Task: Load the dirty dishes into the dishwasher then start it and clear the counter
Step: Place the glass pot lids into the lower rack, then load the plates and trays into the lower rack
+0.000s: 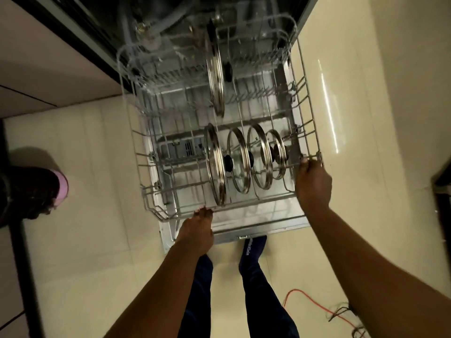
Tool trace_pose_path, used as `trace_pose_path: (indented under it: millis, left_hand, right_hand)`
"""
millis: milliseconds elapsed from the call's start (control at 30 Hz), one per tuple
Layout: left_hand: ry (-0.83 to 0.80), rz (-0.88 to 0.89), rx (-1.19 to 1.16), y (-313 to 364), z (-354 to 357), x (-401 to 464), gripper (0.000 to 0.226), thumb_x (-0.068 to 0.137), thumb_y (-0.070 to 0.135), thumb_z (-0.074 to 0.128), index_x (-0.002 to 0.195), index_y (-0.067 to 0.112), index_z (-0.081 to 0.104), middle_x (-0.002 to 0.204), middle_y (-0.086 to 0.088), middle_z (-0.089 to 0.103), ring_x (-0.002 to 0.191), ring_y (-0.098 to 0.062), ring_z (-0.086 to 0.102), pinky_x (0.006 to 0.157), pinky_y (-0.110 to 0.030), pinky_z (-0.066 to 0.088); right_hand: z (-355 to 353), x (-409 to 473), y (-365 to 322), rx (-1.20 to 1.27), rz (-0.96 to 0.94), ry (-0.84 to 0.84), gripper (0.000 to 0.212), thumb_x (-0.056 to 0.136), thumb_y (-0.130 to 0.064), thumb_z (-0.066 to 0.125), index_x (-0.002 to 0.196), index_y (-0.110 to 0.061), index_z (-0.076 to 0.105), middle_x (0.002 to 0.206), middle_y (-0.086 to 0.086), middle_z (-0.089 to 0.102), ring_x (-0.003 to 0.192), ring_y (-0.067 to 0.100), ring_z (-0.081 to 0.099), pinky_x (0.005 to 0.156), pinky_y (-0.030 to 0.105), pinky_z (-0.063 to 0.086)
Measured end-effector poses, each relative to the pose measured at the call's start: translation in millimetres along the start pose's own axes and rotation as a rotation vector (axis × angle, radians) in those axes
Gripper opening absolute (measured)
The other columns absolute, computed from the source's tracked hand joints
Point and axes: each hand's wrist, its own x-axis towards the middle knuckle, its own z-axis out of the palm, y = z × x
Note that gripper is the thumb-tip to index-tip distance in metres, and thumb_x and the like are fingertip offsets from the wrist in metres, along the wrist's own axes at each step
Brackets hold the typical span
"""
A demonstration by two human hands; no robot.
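Note:
The dishwasher's lower wire rack is pulled out over the open door. Several glass pot lids with steel rims and black knobs stand on edge in it: a row near the front and one larger lid further back. My right hand grips the rack's front right corner. My left hand rests on the rack's front rim, fingers curled over the wire. The dishwasher's dark interior is at the top.
Cream floor tiles surround the door. A dark bin with a pink rim stands at the left. An orange cable and black wires lie on the floor at the lower right. My legs stand just before the door.

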Motion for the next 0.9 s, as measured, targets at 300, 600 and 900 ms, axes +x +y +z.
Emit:
trace_pose_path:
  millis: [300,600,900]
  left_hand:
    - [0.269,0.067,-0.113,-13,-132,-118,0.042,0.096,0.017,0.046,0.138,0.015,0.047,0.138,-0.011,0.052,0.123,-0.028,0.052,0.102,-0.036,0.043]
    - [0.579,0.020,-0.049,-51,-224,-285,0.031,0.093,0.017,0.048,0.123,0.012,0.053,0.123,-0.011,0.057,0.114,-0.032,0.054,0.095,-0.040,0.043]
    - [0.886,-0.238,-0.172,-124,-269,-358,0.034,0.096,0.023,0.045,0.129,0.017,0.049,0.135,-0.005,0.049,0.123,-0.028,0.046,0.102,-0.040,0.035]
  right_hand:
    - [-76,-141,-55,-0.193,-0.441,-0.112,0.031,0.090,-0.008,0.059,0.121,-0.011,0.060,0.106,0.014,0.066,0.084,0.030,0.063,0.067,0.034,0.052]
    - [-178,-245,-196,-0.165,-0.881,-0.161,0.027,0.092,-0.013,0.056,0.118,-0.016,0.062,0.108,0.006,0.065,0.089,0.028,0.065,0.072,0.035,0.050]
    - [-192,-277,-302,-0.105,-1.230,-0.185,0.019,0.091,-0.016,0.058,0.108,-0.022,0.064,0.102,0.001,0.067,0.092,0.021,0.064,0.075,0.030,0.044]
